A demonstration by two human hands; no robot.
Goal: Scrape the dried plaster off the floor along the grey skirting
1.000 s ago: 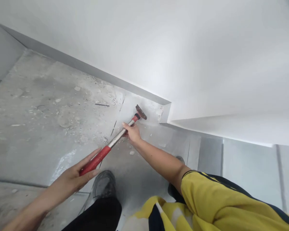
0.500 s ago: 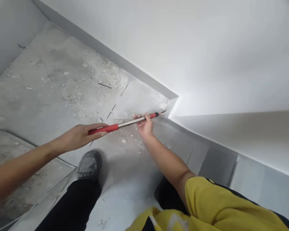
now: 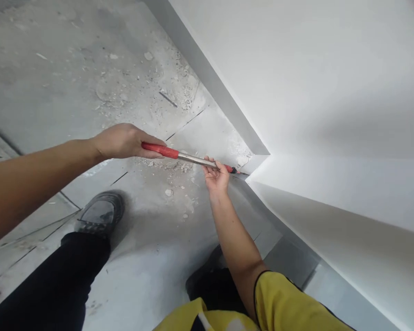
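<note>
A long-handled scraper (image 3: 194,158), with a red grip and a silver shaft, slants across the middle of the view. My left hand (image 3: 129,141) is wrapped round the red grip at its rear end. Farther forward, my right hand (image 3: 216,176) holds the shaft from below, close to the red and black head. The scraper's tip reaches the floor at the foot of the wall corner (image 3: 258,162), beside a pale loose flake (image 3: 243,160). The tip itself is small and hard to make out.
Plaster chips and dust (image 3: 124,87) lie over the grey floor. A dark thin strip (image 3: 168,99) rests near the grey skirting (image 3: 214,73). White walls (image 3: 296,69) rise on the right. My dark shoe (image 3: 101,211) stands at lower left.
The view has turned, so the walls and floor appear rotated. The scraper now slopes down to the right instead of up; my left hand sits higher in view. Both hands keep their hold.
</note>
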